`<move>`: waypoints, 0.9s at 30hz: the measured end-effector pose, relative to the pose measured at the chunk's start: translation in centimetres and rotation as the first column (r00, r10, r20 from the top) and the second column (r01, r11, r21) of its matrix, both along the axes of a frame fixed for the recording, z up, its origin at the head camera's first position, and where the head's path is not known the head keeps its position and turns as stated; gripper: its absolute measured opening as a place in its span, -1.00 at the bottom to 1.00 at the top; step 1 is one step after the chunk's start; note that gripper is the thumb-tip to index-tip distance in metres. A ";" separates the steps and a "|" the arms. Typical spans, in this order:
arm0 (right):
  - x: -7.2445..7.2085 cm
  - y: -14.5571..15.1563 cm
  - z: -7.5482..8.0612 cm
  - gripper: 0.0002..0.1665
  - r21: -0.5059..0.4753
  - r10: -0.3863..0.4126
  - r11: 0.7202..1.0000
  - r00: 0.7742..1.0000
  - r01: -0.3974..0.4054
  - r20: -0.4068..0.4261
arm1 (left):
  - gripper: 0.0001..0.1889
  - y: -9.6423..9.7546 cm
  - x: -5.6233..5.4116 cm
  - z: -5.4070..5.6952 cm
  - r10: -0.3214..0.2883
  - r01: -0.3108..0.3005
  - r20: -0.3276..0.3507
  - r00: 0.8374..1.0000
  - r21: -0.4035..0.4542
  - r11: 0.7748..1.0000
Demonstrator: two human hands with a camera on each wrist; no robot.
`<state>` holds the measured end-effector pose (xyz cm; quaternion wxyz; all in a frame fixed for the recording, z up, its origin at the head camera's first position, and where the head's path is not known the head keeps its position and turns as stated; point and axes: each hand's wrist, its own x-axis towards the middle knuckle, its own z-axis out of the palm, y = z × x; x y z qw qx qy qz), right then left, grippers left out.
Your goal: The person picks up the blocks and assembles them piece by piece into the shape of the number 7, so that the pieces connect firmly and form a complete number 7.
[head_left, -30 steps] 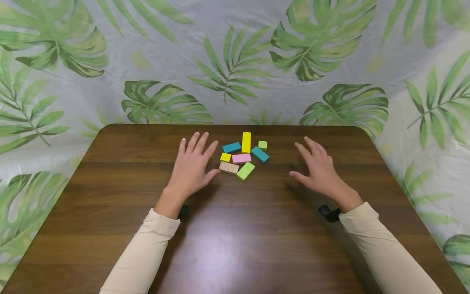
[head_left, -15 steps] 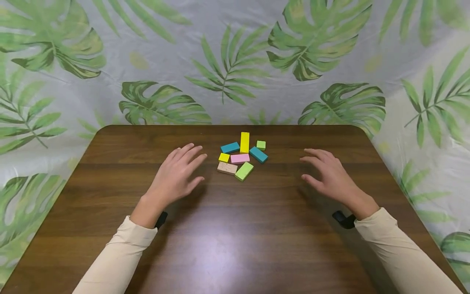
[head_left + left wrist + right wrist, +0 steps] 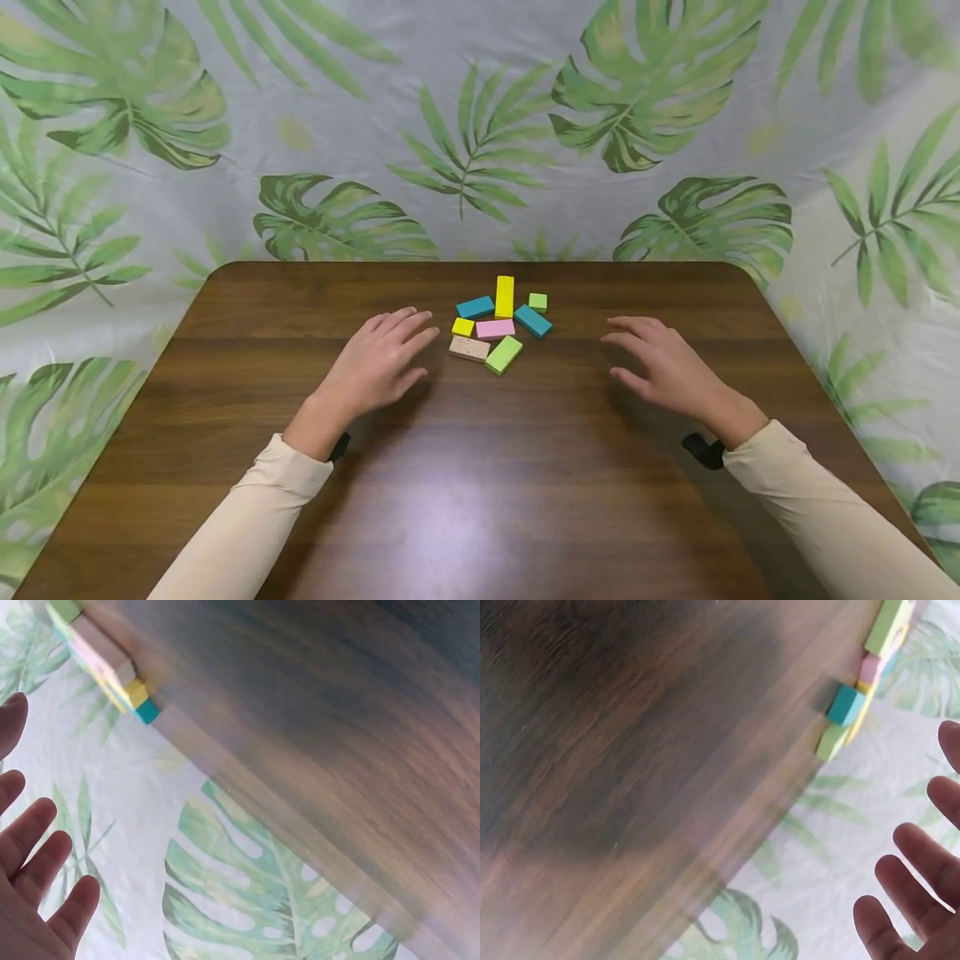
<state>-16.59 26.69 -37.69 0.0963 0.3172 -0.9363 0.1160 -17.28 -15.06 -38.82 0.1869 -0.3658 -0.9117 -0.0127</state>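
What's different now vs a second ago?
The left-hand grip and right-hand grip sit farther back toward the person and a little outward, away from the blocks. Nothing was taken hold of or let go. Block arrangement unchanged.

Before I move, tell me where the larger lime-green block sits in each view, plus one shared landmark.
Head: larger lime-green block slightly right of and below centre, beside the bare-wood block.
Left wrist: larger lime-green block at the top edge, near the left corner.
Right wrist: larger lime-green block at the top edge, toward the right.
Shared landmark: leaf-print cloth beyond the table.
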 end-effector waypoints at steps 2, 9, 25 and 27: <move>0.0 -0.4 0.0 -0.49 0.020 0.017 1.000 1.000 -0.018 0.019 | -0.40 0.2 -0.1 -0.2 -0.012 0.013 0.013 1.000 -0.026 1.000; -0.6 -2.3 -0.2 -0.49 0.062 0.075 0.995 0.996 -0.078 0.046 | -0.42 1.3 -0.7 -0.7 -0.053 0.057 0.052 0.997 -0.090 0.994; -2.2 -6.8 -0.1 -0.49 0.125 0.187 0.972 0.978 -0.197 0.090 | -0.57 3.6 -3.0 -2.4 -0.082 0.108 0.135 0.987 -0.203 0.973; -2.4 -7.4 -0.4 -0.49 0.130 0.199 0.969 0.975 -0.211 0.102 | -0.58 3.7 -3.1 -2.6 -0.064 0.099 0.159 0.985 -0.220 0.970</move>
